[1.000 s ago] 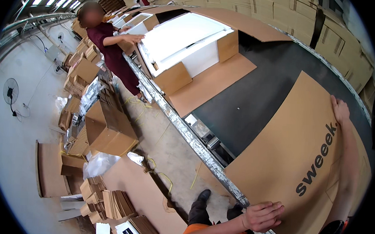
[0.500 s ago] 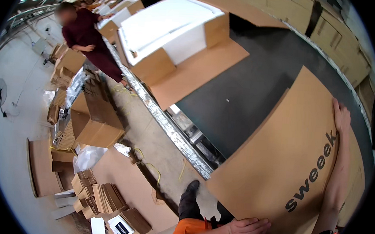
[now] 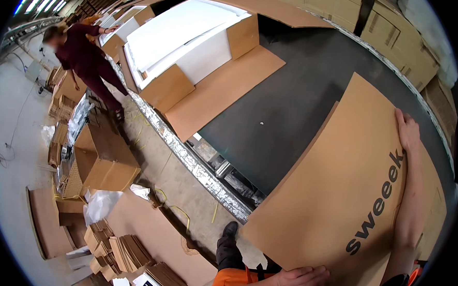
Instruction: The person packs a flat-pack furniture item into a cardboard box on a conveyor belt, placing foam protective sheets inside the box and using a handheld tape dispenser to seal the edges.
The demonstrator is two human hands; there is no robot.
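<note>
A large brown cardboard carton [image 3: 314, 189], with dark lettering across its upper face, rests at an angle on the dark conveyor belt [image 3: 273, 98] in front of me. My left hand [image 3: 303, 282] has its fingers curled over the carton's near edge. Farther up, my right hand [image 3: 408, 130] grips the carton's right-hand edge, its forearm lying along that side. The undersides of the carton and my thumbs are largely hidden. Beyond it on the belt stands an open carton [image 3: 224, 83] with its front flap folded down, packed with white panels [image 3: 183, 32].
A worn metal rail [image 3: 186, 164] edges the belt on the left. Past it, cardboard stacks [image 3: 130, 254], an open box [image 3: 106, 157] and plastic wrap [image 3: 101, 206] lie on the floor. A co-worker in maroon [image 3: 89, 47] stands far left. Stacked cartons [image 3: 395, 38] line the right.
My view has turned slightly, so the surroundings sit farther left. Both hands keep their places on the carton. The co-worker now reaches an arm out toward the cartons on the belt.
</note>
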